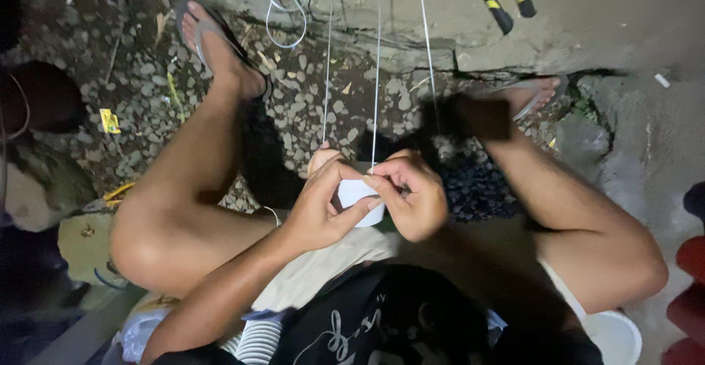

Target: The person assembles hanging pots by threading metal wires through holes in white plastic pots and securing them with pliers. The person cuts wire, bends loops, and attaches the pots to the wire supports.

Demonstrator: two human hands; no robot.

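mid-step: left hand [317, 207] & right hand [411, 196] both gripping white spool [358, 194], pinching wire [375, 78]. next move prob. needs steady tension, fingertip ctrl.

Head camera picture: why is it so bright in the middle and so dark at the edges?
In the head view, a light from near the camera falls on both hands, left hand and right hand, the white roll and the gravel; the corners fade to black, a hard shadow crosses the right shin, and the dark shirt shows little detail.
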